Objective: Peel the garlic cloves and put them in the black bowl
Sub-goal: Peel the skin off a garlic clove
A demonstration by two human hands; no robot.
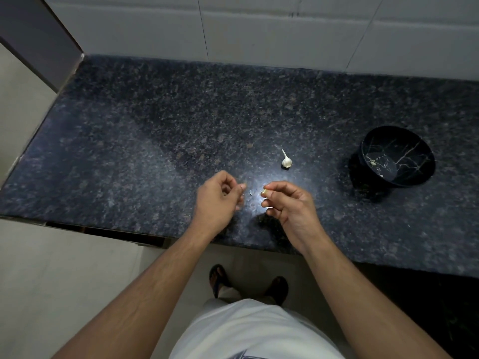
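The person's white shirt (255,330) is filling the bottom of the view, with both forearms reaching out over the dark granite counter (129,141), the largest thing here. On its right side the black bowl (425,151) is sitting tilted toward the camera, and a small pale bit (373,163), probably a peeled clove, is lying inside with another speck nearer the rim. Next in size, the right hand (290,203) is pinching a garlic clove (265,192) between thumb and forefinger; whether its skin is off is too small to tell. The left hand (220,196) is hovering just beside it with fingers curled; whether it is gripping a scrap of skin I cannot tell. The garlic bulb (286,161) is resting just beyond the hands, well apart from the bowl. A tiny flake (250,193) is lying between the hands. Judging by this, the work is just getting going: one clove or so is in, and most of the bulb is waiting.
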